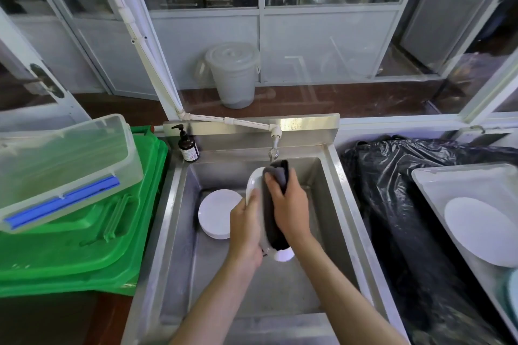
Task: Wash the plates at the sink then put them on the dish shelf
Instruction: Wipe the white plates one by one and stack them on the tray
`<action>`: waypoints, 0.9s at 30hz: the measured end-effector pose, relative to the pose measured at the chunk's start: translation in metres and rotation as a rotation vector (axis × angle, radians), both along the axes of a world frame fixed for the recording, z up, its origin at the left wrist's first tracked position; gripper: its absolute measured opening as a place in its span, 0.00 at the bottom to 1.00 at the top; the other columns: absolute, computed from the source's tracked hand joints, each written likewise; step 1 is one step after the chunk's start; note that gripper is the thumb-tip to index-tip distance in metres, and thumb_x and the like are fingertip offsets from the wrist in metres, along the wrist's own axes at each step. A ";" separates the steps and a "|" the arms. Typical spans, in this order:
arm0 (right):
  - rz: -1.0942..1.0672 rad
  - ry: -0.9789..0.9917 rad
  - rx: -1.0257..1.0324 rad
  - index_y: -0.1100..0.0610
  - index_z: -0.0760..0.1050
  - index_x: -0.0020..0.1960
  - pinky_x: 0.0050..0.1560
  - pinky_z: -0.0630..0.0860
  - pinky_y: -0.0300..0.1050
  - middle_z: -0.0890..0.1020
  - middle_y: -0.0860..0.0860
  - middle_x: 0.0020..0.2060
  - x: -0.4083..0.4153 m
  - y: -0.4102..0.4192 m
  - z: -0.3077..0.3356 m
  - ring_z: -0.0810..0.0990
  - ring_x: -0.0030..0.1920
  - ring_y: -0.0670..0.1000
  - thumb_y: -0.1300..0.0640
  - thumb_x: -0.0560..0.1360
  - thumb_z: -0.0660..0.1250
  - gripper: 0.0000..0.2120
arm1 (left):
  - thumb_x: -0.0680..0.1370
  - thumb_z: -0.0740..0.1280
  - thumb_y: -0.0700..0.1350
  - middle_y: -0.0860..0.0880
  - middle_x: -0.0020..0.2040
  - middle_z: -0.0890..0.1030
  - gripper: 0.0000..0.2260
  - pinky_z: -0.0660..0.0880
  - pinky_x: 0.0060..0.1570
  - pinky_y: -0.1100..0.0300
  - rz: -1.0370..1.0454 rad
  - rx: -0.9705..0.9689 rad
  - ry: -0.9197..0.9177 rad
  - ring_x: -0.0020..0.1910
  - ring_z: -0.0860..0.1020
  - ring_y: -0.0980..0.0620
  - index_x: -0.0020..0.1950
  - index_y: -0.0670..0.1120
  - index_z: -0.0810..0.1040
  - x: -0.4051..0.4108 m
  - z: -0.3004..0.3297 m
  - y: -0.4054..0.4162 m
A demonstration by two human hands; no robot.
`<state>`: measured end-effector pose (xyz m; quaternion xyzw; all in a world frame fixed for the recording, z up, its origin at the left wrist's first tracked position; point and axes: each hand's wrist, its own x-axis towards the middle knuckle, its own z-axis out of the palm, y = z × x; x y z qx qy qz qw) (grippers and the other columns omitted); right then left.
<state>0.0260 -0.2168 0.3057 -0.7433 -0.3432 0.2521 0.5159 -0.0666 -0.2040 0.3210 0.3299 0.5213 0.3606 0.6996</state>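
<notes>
Head view, speaker one: Where is the plate being washed?

Speaker two: Over the stainless steel sink (179,204), below the tap. The left hand (245,228) curls its fingers round the rim of a round white plate (253,185), held on edge. The right hand (288,209) presses a dark grey cloth (273,221) against it, fingers bent over the cloth.

Speaker one: Other plates?

Speaker two: A white stack (215,214) lies in the basin's left; another white plate (476,228) sits in a tray, far right.

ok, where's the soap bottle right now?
Head view: the soap bottle stands on the sink rim's back-left corner, left of the tap, beside the green bin.
</notes>
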 end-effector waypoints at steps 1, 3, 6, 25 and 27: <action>-0.049 0.048 -0.010 0.50 0.73 0.58 0.46 0.76 0.49 0.84 0.45 0.44 0.007 0.002 0.000 0.83 0.47 0.50 0.43 0.83 0.64 0.11 | 0.83 0.67 0.53 0.42 0.54 0.87 0.13 0.80 0.57 0.49 -0.010 0.008 0.000 0.54 0.85 0.44 0.53 0.45 0.85 -0.003 -0.001 -0.002; -0.132 0.108 -0.037 0.53 0.73 0.56 0.44 0.73 0.48 0.83 0.45 0.43 0.018 0.000 -0.001 0.81 0.46 0.52 0.43 0.83 0.64 0.13 | 0.80 0.68 0.56 0.43 0.50 0.84 0.15 0.76 0.57 0.48 -0.009 0.031 -0.010 0.51 0.81 0.45 0.52 0.44 0.82 -0.008 -0.002 -0.003; -0.120 0.128 -0.085 0.52 0.69 0.56 0.43 0.71 0.49 0.81 0.45 0.43 0.012 -0.016 -0.007 0.81 0.47 0.54 0.44 0.84 0.63 0.11 | 0.71 0.71 0.64 0.47 0.48 0.79 0.21 0.72 0.54 0.48 0.005 0.059 -0.019 0.49 0.77 0.47 0.51 0.47 0.80 -0.010 0.002 0.000; -0.143 0.488 -0.011 0.52 0.79 0.56 0.58 0.82 0.58 0.86 0.54 0.48 -0.004 -0.017 -0.004 0.85 0.52 0.56 0.40 0.82 0.63 0.16 | 0.84 0.61 0.58 0.56 0.32 0.75 0.18 0.71 0.39 0.55 -0.193 0.684 0.414 0.33 0.72 0.57 0.41 0.48 0.77 -0.011 -0.013 -0.024; -0.063 0.695 0.041 0.55 0.80 0.59 0.59 0.82 0.61 0.85 0.60 0.51 -0.002 -0.017 0.003 0.86 0.54 0.61 0.33 0.79 0.65 0.26 | 0.85 0.60 0.58 0.58 0.49 0.85 0.15 0.78 0.52 0.59 -0.282 0.804 0.483 0.48 0.82 0.61 0.65 0.56 0.82 -0.013 -0.022 -0.024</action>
